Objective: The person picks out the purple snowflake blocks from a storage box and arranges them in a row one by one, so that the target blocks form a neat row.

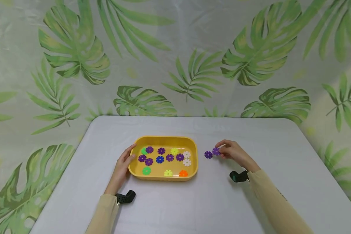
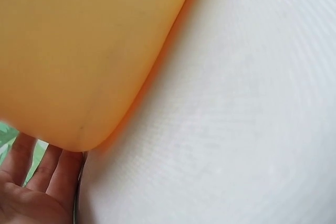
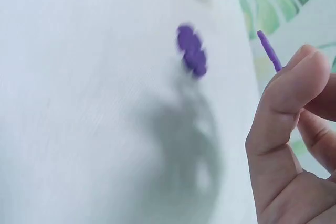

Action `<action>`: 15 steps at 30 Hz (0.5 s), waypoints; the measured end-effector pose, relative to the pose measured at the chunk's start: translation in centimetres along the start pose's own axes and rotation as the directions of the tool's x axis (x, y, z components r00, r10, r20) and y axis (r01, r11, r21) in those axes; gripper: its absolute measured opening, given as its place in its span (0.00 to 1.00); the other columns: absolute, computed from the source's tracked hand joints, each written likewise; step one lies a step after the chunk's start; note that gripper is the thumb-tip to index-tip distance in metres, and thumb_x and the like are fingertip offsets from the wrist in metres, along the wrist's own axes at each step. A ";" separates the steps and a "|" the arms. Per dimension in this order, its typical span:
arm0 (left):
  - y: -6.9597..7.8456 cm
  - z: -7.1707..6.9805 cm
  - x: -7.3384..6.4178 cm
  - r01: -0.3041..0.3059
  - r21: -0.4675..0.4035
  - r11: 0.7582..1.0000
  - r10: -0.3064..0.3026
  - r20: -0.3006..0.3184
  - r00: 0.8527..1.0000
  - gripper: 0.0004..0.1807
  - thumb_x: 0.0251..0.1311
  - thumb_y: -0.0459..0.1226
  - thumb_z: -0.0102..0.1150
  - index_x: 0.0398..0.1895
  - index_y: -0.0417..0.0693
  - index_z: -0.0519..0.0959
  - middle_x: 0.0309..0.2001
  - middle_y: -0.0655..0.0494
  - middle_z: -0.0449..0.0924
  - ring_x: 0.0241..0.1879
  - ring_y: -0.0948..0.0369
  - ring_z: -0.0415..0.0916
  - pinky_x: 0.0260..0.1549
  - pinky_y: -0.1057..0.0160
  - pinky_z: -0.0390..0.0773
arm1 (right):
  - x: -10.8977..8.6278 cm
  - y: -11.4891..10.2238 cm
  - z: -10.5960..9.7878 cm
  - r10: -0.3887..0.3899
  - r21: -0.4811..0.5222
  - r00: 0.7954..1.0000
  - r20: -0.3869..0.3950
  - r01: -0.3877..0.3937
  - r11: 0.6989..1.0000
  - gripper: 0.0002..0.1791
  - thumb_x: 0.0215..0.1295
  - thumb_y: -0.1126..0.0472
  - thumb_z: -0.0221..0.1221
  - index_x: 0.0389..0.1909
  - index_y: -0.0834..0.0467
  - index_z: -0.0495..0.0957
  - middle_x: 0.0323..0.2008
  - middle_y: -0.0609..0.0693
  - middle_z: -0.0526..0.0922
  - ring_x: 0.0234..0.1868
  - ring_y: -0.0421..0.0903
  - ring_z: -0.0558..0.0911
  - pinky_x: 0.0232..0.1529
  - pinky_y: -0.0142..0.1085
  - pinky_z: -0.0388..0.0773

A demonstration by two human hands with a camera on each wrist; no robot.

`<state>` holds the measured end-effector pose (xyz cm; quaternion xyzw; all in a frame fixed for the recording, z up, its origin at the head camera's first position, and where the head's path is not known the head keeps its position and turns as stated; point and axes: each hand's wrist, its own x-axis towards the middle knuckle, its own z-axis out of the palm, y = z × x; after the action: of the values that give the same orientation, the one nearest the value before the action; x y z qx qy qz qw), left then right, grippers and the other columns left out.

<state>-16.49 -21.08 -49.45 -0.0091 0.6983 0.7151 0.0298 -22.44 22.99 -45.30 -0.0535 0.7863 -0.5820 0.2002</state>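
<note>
Left hand, fingers straight, touches yellow tray at left edge, presumably steadying it; right hand pinches purple disc by rim.

I find left arm sleeved, extended forward, angled slightly inward. Left hand in gripping pose, thumb set apart from fingers. I note right arm sleeved, reaching forward and inward. Right hand pinching between thumb and finger, remaining fingers bent behind. Hands well apart.
</note>
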 end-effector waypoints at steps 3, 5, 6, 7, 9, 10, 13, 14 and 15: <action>-0.1 -0.1 0.0 0.002 -0.002 1.000 -0.002 -0.002 1.000 0.25 0.73 0.39 0.44 0.72 0.52 0.61 0.74 0.58 0.49 0.72 0.60 0.47 0.67 0.60 0.55 | -0.1 1.1 -0.6 0.026 -0.005 0.999 -0.023 -0.026 1.000 0.15 0.68 0.71 0.48 0.51 0.75 0.68 0.28 0.53 0.73 0.26 0.42 0.75 0.29 0.32 0.78; -0.1 -0.1 0.1 0.006 -0.002 1.000 -0.006 -0.002 1.000 0.25 0.73 0.39 0.44 0.72 0.53 0.61 0.74 0.58 0.49 0.72 0.60 0.47 0.67 0.60 0.55 | 0.0 1.6 -0.7 0.040 -0.027 0.999 -0.035 -0.041 0.999 0.15 0.67 0.71 0.48 0.51 0.75 0.68 0.28 0.53 0.73 0.26 0.41 0.75 0.29 0.32 0.78; -0.1 -0.1 0.1 0.008 -0.002 1.000 -0.008 -0.003 1.000 0.25 0.73 0.39 0.44 0.72 0.53 0.61 0.74 0.58 0.49 0.72 0.60 0.47 0.67 0.60 0.55 | 0.0 1.8 -0.7 0.043 -0.047 0.998 -0.041 -0.045 0.998 0.15 0.67 0.71 0.47 0.51 0.75 0.68 0.28 0.54 0.74 0.25 0.41 0.76 0.29 0.32 0.79; -0.1 -0.1 0.1 0.008 -0.002 1.000 -0.008 -0.004 1.000 0.25 0.73 0.39 0.44 0.72 0.52 0.61 0.74 0.57 0.49 0.72 0.60 0.47 0.67 0.60 0.55 | 0.0 1.9 -0.7 0.046 -0.067 0.998 -0.052 -0.049 0.997 0.14 0.67 0.72 0.47 0.51 0.75 0.68 0.27 0.54 0.74 0.25 0.41 0.76 0.28 0.32 0.79; -0.1 -0.1 0.1 0.012 -0.001 1.000 -0.012 -0.006 1.000 0.25 0.73 0.39 0.44 0.72 0.53 0.61 0.74 0.57 0.49 0.72 0.60 0.47 0.66 0.60 0.56 | 0.0 2.0 -0.5 0.052 -0.113 0.996 -0.078 -0.060 0.992 0.13 0.67 0.71 0.47 0.50 0.74 0.69 0.27 0.54 0.75 0.24 0.42 0.77 0.28 0.32 0.80; -0.1 0.0 0.1 0.012 0.000 1.000 -0.012 -0.007 1.000 0.25 0.73 0.39 0.44 0.72 0.53 0.61 0.74 0.57 0.49 0.72 0.60 0.47 0.66 0.60 0.56 | 0.0 2.1 -0.4 0.048 -0.137 0.995 -0.090 -0.060 0.989 0.13 0.67 0.72 0.47 0.49 0.74 0.69 0.27 0.55 0.76 0.24 0.42 0.77 0.27 0.33 0.80; -0.1 0.0 0.0 0.009 0.001 1.000 -0.009 -0.009 1.000 0.25 0.73 0.38 0.44 0.72 0.52 0.61 0.74 0.57 0.49 0.72 0.60 0.47 0.66 0.60 0.56 | 0.1 2.0 0.0 0.041 -0.194 0.991 -0.125 -0.065 0.979 0.12 0.67 0.72 0.47 0.48 0.74 0.70 0.27 0.56 0.77 0.23 0.42 0.79 0.26 0.34 0.81; -0.1 0.0 0.0 0.009 0.000 1.000 -0.009 -0.009 1.000 0.25 0.73 0.38 0.44 0.72 0.52 0.61 0.74 0.57 0.49 0.72 0.60 0.47 0.66 0.60 0.55 | 0.1 1.9 0.1 0.038 -0.208 0.991 -0.132 -0.065 0.976 0.12 0.67 0.72 0.47 0.47 0.74 0.70 0.26 0.56 0.77 0.22 0.42 0.79 0.26 0.34 0.82; -0.1 0.0 0.0 0.008 -0.001 1.000 -0.008 -0.009 1.000 0.25 0.73 0.38 0.44 0.72 0.52 0.61 0.74 0.57 0.49 0.72 0.60 0.47 0.67 0.60 0.55 | 0.1 1.9 0.2 0.034 -0.220 0.990 -0.140 -0.065 0.973 0.11 0.67 0.73 0.46 0.47 0.73 0.71 0.26 0.56 0.78 0.22 0.43 0.79 0.26 0.34 0.82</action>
<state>-16.53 -21.10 -49.53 -0.0151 0.6981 0.7152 0.0298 -22.18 23.33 -47.13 -0.0165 0.8598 -0.4868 0.1534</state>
